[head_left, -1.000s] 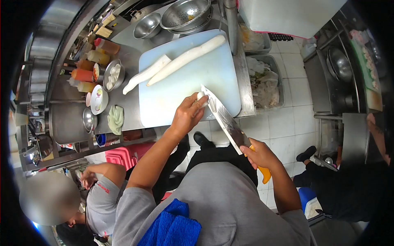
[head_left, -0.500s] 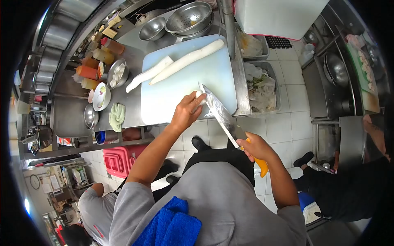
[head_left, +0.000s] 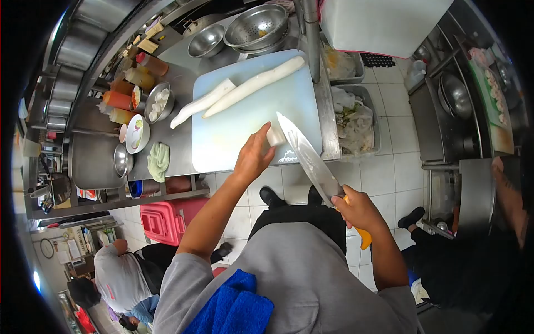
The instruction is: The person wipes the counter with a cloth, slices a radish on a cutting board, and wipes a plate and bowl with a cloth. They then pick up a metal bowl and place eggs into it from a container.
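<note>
My right hand [head_left: 360, 210] is wrapped around the yellow handle of a large kitchen knife [head_left: 309, 157]. Its broad blade points up and left over the front right of the cutting board [head_left: 228, 147]. Between the thumb and fingers of my left hand [head_left: 253, 155] is a short white vegetable piece [head_left: 275, 136], just left of the blade. White scraps [head_left: 288, 156] lie on the board below it. Farther back rest a long peeled white root [head_left: 256, 86] and a shorter one [head_left: 203, 104], whose narrow end overhangs the board's left edge.
Left of the board stand a bowl of white pieces [head_left: 159, 102], a white bowl [head_left: 137, 134], sauce bottles [head_left: 118, 100] and a green cloth [head_left: 159, 161]. A colander [head_left: 256, 26] sits behind. Lined bins [head_left: 356, 119] are at right. Other people [head_left: 119, 275] are lower left and right.
The knife has shifted slightly right and its broad face now shows more. My left fingers have loosened around the white piece, and scraps show on the board. The person at lower left has moved.
</note>
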Demonstrator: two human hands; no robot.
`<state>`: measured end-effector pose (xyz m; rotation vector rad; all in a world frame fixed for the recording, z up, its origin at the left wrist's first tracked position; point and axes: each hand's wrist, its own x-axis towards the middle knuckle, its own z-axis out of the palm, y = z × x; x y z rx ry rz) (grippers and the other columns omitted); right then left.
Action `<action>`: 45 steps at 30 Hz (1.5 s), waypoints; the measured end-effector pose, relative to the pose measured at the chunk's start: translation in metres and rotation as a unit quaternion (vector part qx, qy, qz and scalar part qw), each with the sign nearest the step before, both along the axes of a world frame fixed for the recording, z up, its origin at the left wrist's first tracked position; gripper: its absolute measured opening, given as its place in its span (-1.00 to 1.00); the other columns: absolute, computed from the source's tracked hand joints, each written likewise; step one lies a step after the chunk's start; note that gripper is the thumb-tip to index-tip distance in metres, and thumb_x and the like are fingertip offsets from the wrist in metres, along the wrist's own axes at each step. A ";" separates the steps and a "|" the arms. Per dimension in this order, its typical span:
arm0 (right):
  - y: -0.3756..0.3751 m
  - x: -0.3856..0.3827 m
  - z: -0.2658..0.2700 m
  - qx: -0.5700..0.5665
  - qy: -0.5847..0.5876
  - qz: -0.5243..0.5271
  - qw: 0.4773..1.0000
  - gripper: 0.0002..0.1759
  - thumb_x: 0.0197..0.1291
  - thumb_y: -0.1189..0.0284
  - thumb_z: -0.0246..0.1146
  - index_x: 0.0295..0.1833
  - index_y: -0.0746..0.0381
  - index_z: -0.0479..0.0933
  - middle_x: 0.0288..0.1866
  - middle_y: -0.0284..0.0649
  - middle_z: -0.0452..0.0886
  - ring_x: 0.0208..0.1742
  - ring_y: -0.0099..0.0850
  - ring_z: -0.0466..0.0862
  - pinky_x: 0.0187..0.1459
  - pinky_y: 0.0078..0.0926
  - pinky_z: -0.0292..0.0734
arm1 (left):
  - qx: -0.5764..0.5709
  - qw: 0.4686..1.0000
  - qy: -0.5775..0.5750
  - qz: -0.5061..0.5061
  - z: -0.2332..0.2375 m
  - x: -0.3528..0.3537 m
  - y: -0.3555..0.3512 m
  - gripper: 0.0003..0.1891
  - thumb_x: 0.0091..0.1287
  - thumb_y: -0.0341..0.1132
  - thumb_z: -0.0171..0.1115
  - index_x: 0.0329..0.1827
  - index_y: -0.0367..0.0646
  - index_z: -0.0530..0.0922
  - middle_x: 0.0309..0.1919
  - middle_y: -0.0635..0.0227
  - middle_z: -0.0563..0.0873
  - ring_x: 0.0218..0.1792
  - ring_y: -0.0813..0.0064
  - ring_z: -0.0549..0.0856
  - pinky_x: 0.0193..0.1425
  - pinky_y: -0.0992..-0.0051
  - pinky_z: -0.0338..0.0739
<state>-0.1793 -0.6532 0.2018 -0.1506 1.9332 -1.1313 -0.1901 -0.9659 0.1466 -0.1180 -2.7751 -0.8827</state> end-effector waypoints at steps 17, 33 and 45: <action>-0.001 0.003 0.028 0.074 0.055 0.021 0.996 -0.64 0.33 0.18 0.13 -0.24 0.32 0.39 -0.60 -0.06 0.58 -0.68 -0.28 0.61 -0.52 -0.33 0.54 | -0.010 0.996 0.081 -0.023 -0.002 -0.001 0.004 -0.35 0.11 -0.53 0.37 0.34 -0.22 0.42 0.14 0.02 0.59 0.10 0.09 0.61 0.15 0.29 0.57; 0.007 0.003 0.000 0.079 0.137 0.026 0.987 -0.70 0.31 0.29 0.15 -0.23 0.36 0.42 -0.67 -0.16 0.51 -0.71 -0.32 0.61 -0.63 -0.35 0.53 | 0.025 0.997 0.056 0.042 -0.013 -0.011 0.010 -0.38 0.18 -0.23 0.33 0.32 -0.19 0.39 0.06 0.11 0.61 0.10 0.04 0.55 0.20 0.21 0.51; 0.021 0.014 -0.058 0.079 0.277 0.074 0.955 -0.67 0.33 0.29 0.04 -0.37 0.32 0.44 -0.65 -0.14 0.48 -0.69 -0.30 0.55 -0.63 -0.30 0.49 | -0.018 0.985 -0.169 0.005 -0.010 -0.040 0.007 -0.34 0.16 -0.34 0.21 0.41 -0.08 0.33 0.36 0.12 0.42 0.25 -0.09 0.43 0.27 0.13 0.47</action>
